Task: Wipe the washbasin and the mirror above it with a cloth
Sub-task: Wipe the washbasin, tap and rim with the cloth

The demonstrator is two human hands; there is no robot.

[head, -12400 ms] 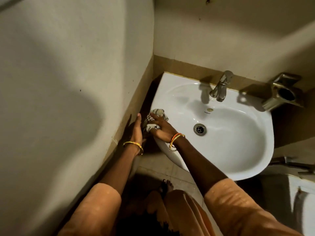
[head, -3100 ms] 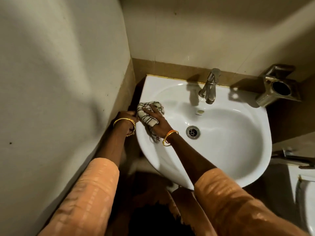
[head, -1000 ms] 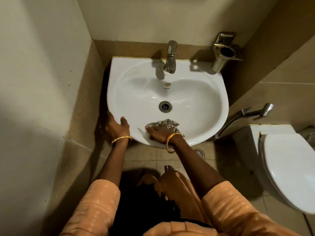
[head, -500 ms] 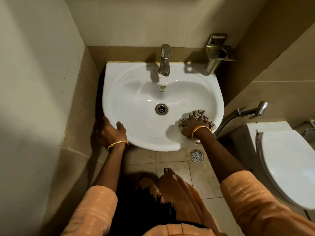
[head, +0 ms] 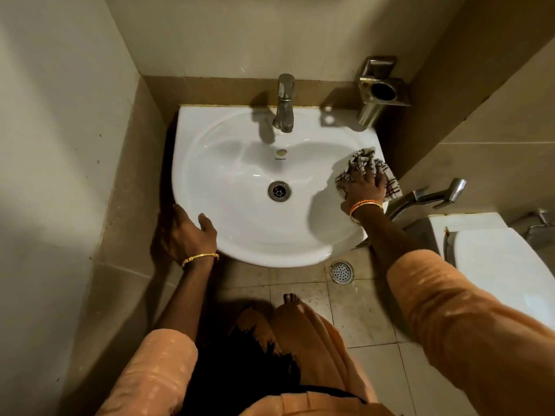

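A white washbasin (head: 240,235) is fixed to the back wall, with a steel tap (head: 284,106) at its rear and a drain (head: 279,191) in the bowl. My right hand (head: 365,189) presses a checked white-and-brown cloth (head: 365,163) flat on the basin's right rim. My left hand (head: 189,232) grips the basin's front-left edge, thumb on the rim. The mirror is out of view.
A steel holder (head: 380,91) hangs on the wall at the basin's right rear. A spray handle (head: 435,198) and a white toilet (head: 504,265) stand to the right. A wall is close on the left. A floor drain (head: 341,271) sits under the basin.
My right hand has slid the cloth from the front rim round to the right rim and further back. My left hand has stayed on the front-left edge.
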